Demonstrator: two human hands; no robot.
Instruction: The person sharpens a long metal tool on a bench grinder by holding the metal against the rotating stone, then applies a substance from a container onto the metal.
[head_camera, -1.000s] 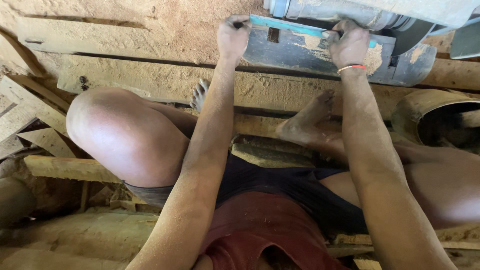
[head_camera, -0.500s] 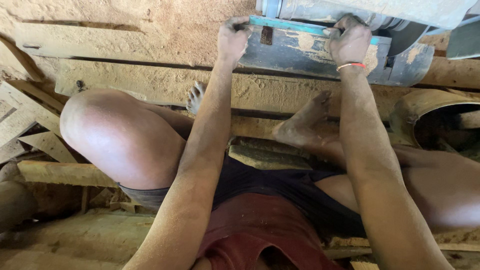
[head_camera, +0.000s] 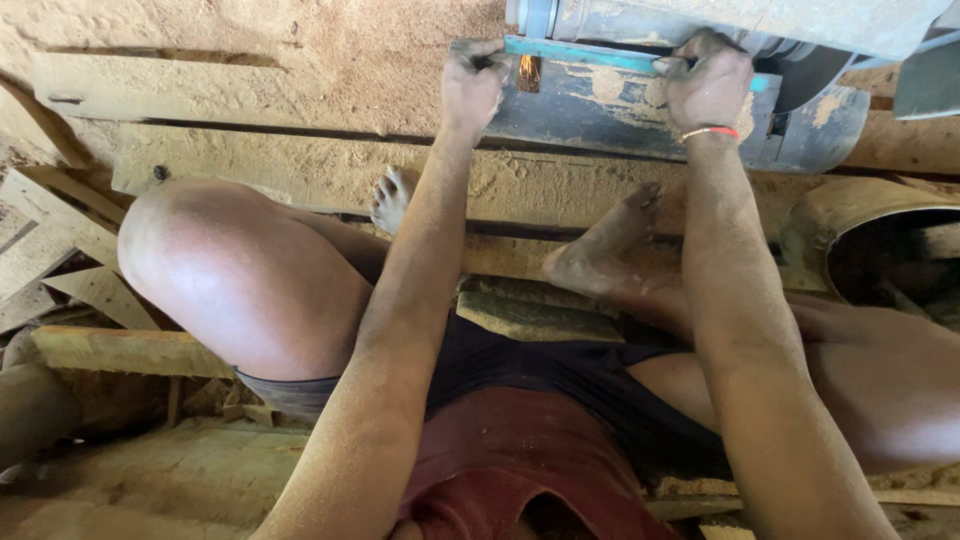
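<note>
A thin teal-edged flat blade (head_camera: 585, 55) lies across the top of a dusty grey-blue machine base (head_camera: 620, 105). My left hand (head_camera: 472, 80) grips its left end and my right hand (head_camera: 708, 82), with an orange band on the wrist, grips its right end. Just right of my left hand a small orange glow of sparks (head_camera: 526, 70) shows under the blade. A grey machine housing (head_camera: 720, 20) hangs over the blade at the top edge. I sit with my bare knees spread and my feet (head_camera: 600, 245) against a sawdust-covered plank.
Sawdust-coated planks (head_camera: 290, 165) run across in front of my legs. Loose wood offcuts (head_camera: 60, 270) lie at the left. A round dark opening with a metal rim (head_camera: 880, 250) sits at the right.
Both hands have held their grip on the blade's ends. An orange spark glow has appeared beside my left hand. The view has shifted slightly.
</note>
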